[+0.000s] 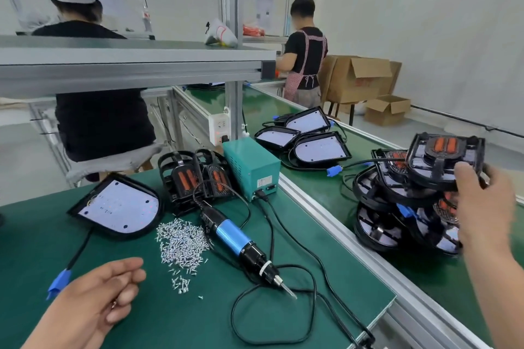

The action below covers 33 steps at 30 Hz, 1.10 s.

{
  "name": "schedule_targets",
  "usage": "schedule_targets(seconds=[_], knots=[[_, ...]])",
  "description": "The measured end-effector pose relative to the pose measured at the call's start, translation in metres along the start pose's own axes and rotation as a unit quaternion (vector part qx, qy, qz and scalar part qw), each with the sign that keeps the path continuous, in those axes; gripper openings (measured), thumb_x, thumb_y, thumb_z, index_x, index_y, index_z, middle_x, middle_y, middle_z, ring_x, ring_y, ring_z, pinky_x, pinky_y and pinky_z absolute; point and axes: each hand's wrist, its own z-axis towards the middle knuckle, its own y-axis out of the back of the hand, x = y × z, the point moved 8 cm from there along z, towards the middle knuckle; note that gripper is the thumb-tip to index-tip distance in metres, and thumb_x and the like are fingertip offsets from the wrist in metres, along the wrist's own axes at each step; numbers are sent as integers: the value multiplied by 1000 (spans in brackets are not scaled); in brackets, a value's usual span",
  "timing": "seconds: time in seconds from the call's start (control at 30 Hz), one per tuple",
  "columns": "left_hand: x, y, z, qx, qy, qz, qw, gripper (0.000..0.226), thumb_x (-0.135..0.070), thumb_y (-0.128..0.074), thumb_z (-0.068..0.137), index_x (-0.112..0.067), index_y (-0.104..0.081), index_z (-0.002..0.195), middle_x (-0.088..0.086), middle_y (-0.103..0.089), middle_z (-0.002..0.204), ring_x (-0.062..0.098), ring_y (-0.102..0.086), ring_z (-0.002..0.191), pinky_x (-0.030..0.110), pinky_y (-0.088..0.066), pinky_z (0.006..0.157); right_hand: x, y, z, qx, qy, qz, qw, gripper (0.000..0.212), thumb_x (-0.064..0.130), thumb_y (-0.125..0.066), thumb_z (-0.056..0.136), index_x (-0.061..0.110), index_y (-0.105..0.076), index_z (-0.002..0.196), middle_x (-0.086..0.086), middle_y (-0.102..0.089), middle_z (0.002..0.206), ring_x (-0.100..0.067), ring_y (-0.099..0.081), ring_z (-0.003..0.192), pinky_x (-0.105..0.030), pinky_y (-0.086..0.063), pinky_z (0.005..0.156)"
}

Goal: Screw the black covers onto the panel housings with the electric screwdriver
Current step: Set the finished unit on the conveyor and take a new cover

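- Left hand (96, 300), lower left of the frame: bare, as is the forearm behind it.
- Right hand (485, 207), right edge: bare likewise (forearm uncovered to the lower right corner).

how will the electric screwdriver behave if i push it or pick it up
The screwdriver lies on its side with a round barrel, so it may roll when pushed. It looks rigid. Its cord runs to the green box, so lifting will probably drag it.

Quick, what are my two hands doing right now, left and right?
Left hand: open, fingers relaxed, holding nothing visible.
Right hand: closed, gripping the rim of the topmost panel housing.
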Motion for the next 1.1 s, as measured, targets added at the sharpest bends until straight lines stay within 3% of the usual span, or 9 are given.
schedule_targets(seconds=[0.07, 0.17, 0.37, 0.5, 0.6, 0.73, 0.87, 1.0, 1.1], knots=[[0, 1, 1, 0, 2, -1, 1000, 28, 17, -36, 103, 12, -62, 114, 20, -71, 75, 12, -50, 44, 18, -28, 37, -9, 6, 12, -14, 3, -17, 1000, 63, 71, -69, 82, 40, -59, 136, 13, -74, 118, -18, -74, 104, -57, -58, 98], [3, 3, 3, 0, 6, -2, 1000, 28, 17, -37, 103, 12, -62, 114, 21, -71, 76, 12, -50, 44, 18, -28, 38, -20, 7, 23, -9, -6, -25, 1000, 63, 72, -67, 83, 38, -61, 136, 10, -73, 127, -18, -71, 114, -57, -56, 103], [4, 4, 6, -5, 3, -1, 1000, 28, 17, -36, 103, 12, -61, 114, 20, -72, 75, 12, -49, 42, 23, -17, 46, -14, 4, 21, 2, 14, -39, 999, 56, 77, -54, 88, 32, -65, 120, 9, -73, 113, -18, -71, 106, -42, -55, 85], [3, 4, 6, -9, 2, 1, 1000, 27, 17, -36, 103, 12, -60, 114, 20, -71, 74, 12, -49, 42, 26, -16, 49, -13, 5, 21, 18, 23, -57, 998, 60, 79, -47, 91, 25, -63, 114, -2, -74, 109, -33, -70, 105, -57, -55, 96], [1, 1, 3, -6, 0, 0, 1000, 27, 17, -35, 104, 13, -60, 114, 21, -71, 75, 12, -50, 43, 25, -16, 48, -7, 6, 15, 6, 37, -57, 998, 53, 78, -46, 93, 32, -62, 113, 1, -73, 110, -29, -70, 107, -59, -55, 99], [-2, -4, -5, 8, -6, -5, 1000, 26, 16, -38, 103, 13, -61, 115, 22, -70, 77, 12, -50, 45, 19, -28, 37, -4, 0, 18, 2, 100, -102, 990, 52, 77, -47, 96, 28, -58, 109, -6, -69, 104, -38, -67, 102, -64, -56, 92], [-4, -8, -11, 18, -5, -9, 1000, 25, 15, -39, 103, 14, -61, 116, 21, -69, 79, 12, -50, 47, 19, -30, 38, -25, -2, 31, -22, 118, -170, 978, 59, 85, -43, 94, 36, -58, 125, 1, -69, 115, -31, -66, 110, -60, -55, 97], [-5, -10, -16, 28, 1, -1, 1000, 25, 11, -42, 104, 12, -62, 119, 21, -68, 86, 14, -50, 53, 21, -35, 39, -71, -9, 53, 15, 87, -155, 984, 67, 90, -47, 90, 43, -61, 135, 12, -71, 110, -27, -71, 100, -58, -59, 84], [-5, -9, -18, 31, 1, 5, 1000, 25, 9, -44, 104, 10, -63, 120, 20, -68, 89, 14, -50, 57, 22, -37, 41, -90, -33, 61, 66, 145, -186, 970, 51, 70, -57, 99, 28, -58, 129, -6, -58, 104, -39, -58, 89, -73, -48, 77]])
